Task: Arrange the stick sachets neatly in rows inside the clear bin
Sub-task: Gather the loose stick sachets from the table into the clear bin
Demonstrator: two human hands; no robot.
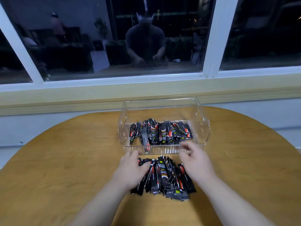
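A rounded wooden table (65,160) fills the view from 3 to 9 o'clock in dim light, a pale wall (40,126) and yellowish sill (81,93) run behind it, and at 12 o'clock a white-framed window (211,38) shows dark, reflective glass.

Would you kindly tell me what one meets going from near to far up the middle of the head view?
Loose stick sachets → clear bin's near wall → sachets inside the bin → bin's far wall → window ledge → window pane.

Left hand (132,170) rests on loose sachets (167,176), right hand (197,160) beside clear bin (202,121).
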